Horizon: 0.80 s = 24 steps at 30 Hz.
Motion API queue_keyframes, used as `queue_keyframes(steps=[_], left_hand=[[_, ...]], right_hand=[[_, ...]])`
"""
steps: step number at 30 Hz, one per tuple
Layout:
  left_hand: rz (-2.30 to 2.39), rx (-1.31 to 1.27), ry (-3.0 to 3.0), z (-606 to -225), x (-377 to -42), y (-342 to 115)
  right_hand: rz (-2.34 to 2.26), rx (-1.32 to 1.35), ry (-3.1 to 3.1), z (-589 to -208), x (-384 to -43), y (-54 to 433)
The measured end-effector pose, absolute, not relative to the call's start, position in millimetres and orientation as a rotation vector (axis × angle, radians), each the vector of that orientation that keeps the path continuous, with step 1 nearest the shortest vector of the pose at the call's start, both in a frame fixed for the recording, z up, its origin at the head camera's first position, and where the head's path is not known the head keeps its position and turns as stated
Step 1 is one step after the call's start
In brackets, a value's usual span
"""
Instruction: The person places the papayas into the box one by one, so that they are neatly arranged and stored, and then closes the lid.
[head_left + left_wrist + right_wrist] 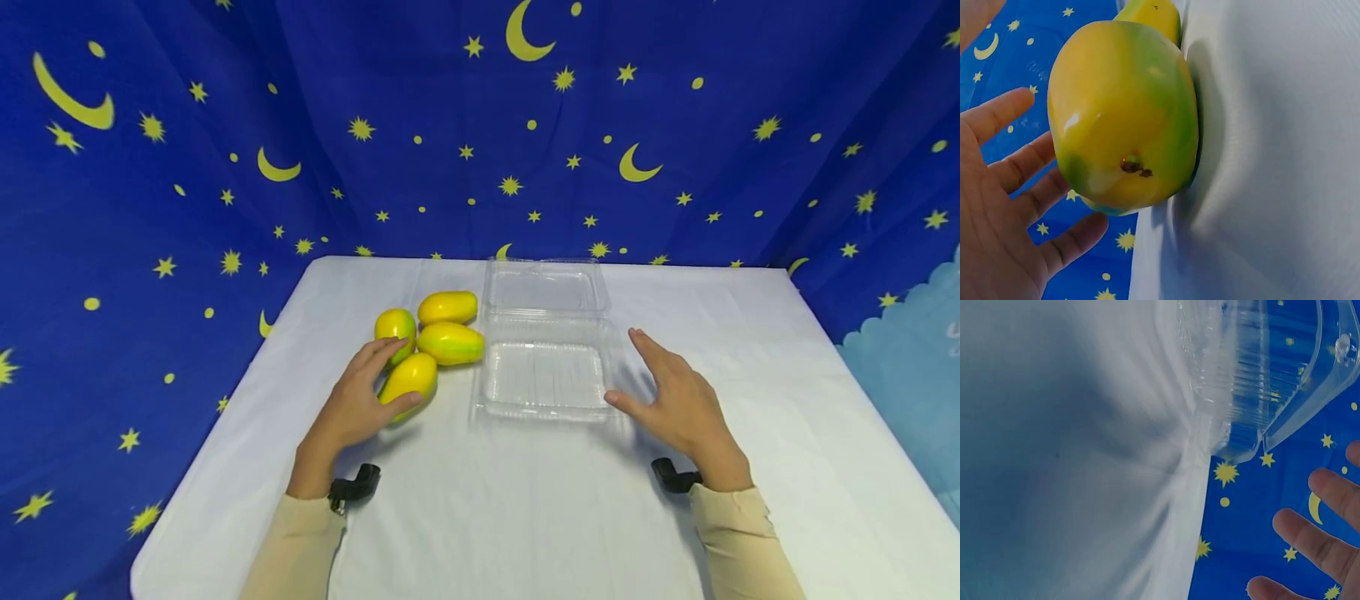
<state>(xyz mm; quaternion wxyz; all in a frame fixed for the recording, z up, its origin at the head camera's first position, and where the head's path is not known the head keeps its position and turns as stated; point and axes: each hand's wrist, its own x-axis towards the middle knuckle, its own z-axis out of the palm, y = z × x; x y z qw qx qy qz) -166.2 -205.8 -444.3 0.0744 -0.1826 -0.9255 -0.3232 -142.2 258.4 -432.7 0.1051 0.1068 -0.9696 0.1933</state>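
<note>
Several glossy yellow-green fruits, mango-like in shape, lie grouped left of centre in the head view. My left hand (pixel 358 402) hovers over the left side of the group, fingers spread, nearest the front fruit (pixel 411 382). In the left wrist view that fruit (pixel 1125 112) shows brown specks at its end, with the spread fingers (pixel 1007 115) beside it. A clear plastic clamshell box (pixel 543 414) lies with its lid (pixel 542 292) folded back. To the box's right my right hand (pixel 678 408) is held with fingers apart, holding nothing.
A white cloth covers the table (pixel 517 517). Behind it and at the left hangs a blue curtain (pixel 420 75) with yellow moons and stars. A black wrist device (pixel 358 483) sits on the left wrist, another (pixel 673 477) on the right.
</note>
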Motion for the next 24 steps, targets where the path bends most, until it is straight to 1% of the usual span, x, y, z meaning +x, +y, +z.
queue_keyframes(steps=[14,24], left_hand=[[-1.072,-0.619,-2.754,-441.7,-166.2,-208.4],[-1.136,-0.586,-2.834,-444.7,-162.3,-230.8]], right_hand=[[0.542,0.374,-2.857,-440.5,-132.0,258.4],[0.466,0.467,-2.846,-447.4,-133.3,248.6]])
